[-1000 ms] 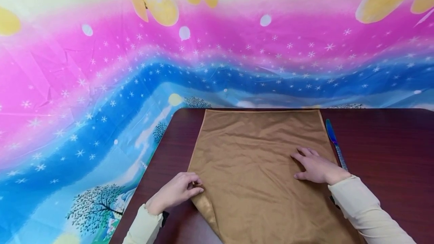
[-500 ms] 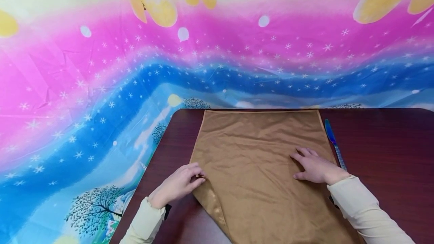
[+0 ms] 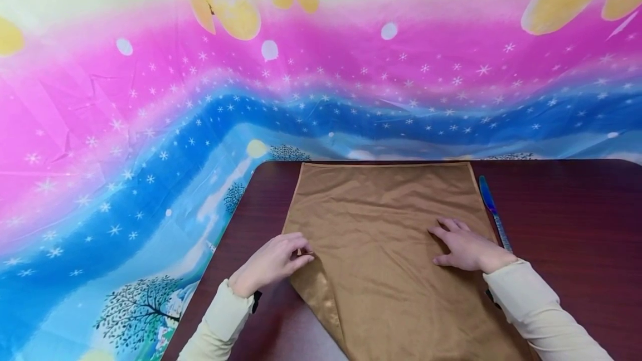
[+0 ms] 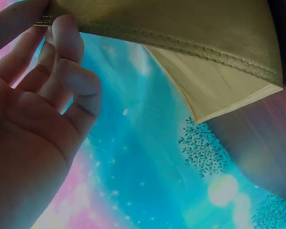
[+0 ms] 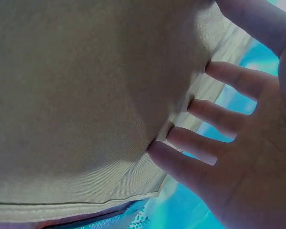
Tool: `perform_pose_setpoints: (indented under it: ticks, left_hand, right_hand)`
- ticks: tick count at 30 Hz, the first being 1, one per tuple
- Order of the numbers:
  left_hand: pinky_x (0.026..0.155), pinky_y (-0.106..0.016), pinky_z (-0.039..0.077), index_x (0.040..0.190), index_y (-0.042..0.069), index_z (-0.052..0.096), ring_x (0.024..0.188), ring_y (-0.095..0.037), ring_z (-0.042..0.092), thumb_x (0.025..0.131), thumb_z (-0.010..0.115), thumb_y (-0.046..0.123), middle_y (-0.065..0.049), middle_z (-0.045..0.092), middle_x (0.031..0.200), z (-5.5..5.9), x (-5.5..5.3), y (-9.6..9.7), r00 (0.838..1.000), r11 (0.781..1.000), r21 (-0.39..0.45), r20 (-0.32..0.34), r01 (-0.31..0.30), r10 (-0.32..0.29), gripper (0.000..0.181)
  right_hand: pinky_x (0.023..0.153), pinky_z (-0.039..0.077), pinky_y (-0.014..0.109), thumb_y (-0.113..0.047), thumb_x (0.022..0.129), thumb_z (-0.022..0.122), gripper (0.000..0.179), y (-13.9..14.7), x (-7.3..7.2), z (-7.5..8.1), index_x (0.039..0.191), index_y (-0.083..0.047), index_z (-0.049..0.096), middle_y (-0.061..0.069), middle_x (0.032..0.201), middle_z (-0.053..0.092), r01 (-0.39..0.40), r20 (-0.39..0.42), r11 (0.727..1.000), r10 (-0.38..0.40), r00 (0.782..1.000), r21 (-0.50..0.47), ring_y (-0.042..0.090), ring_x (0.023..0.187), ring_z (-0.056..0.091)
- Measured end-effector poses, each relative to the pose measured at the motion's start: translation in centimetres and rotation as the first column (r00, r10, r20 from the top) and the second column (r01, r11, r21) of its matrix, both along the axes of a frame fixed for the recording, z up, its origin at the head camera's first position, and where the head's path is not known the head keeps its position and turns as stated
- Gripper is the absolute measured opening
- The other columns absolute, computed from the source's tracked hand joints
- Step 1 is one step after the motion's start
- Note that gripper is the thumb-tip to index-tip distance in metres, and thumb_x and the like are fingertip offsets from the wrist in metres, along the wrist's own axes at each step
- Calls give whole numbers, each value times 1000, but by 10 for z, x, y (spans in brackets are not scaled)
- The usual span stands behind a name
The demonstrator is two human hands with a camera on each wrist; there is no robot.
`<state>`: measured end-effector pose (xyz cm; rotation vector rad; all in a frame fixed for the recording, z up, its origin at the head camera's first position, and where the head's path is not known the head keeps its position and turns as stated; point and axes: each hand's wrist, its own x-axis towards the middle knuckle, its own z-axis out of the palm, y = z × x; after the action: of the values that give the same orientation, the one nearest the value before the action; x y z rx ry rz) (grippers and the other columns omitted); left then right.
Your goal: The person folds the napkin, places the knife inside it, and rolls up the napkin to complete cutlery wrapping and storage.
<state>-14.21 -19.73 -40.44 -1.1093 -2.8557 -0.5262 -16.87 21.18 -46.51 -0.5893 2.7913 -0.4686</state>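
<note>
A large brown cloth (image 3: 381, 205) with stitched hems lies over the table, lightly wrinkled. On its left side my left hand (image 3: 273, 261) pinches the hemmed edge between thumb and fingers, and the cloth there is raised and folded over, its shinier underside (image 3: 318, 299) showing. The left wrist view shows that stitched hem (image 4: 190, 50) running out from the fingertips. My right hand (image 3: 463, 247) rests on the cloth's right part, fingers spread and fingertips touching the fabric. In the right wrist view the fingertips of this hand (image 5: 238, 138) press against the cloth (image 5: 86, 95).
A shiny blue table knife (image 3: 494, 210) lies on the dark wooden table (image 3: 572, 216), just beyond the cloth's right edge. Behind the table hangs a colourful printed backdrop (image 3: 351, 82) with snowflakes and trees. The table's left edge slants toward the viewer.
My left hand has moved forward and to the right, carrying the pinched cloth edge, and the turned-over flap has grown. The right hand stays in place on the cloth.
</note>
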Motion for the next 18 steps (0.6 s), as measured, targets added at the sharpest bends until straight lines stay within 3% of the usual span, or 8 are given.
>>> perform_pose_setpoints:
  ticks: [18]
  left_hand:
    - [67,-19,46,87,22,67,72,0,53,90,68,25,14,58,84,5,-12,18,992,999,-31,-126,17,-21,4]
  right_hand:
    - [96,37,65,-34,80,75,70,0,0,1,136,1,51,34,145,33,8,2,1000,-8,1000,-7,59,129,29]
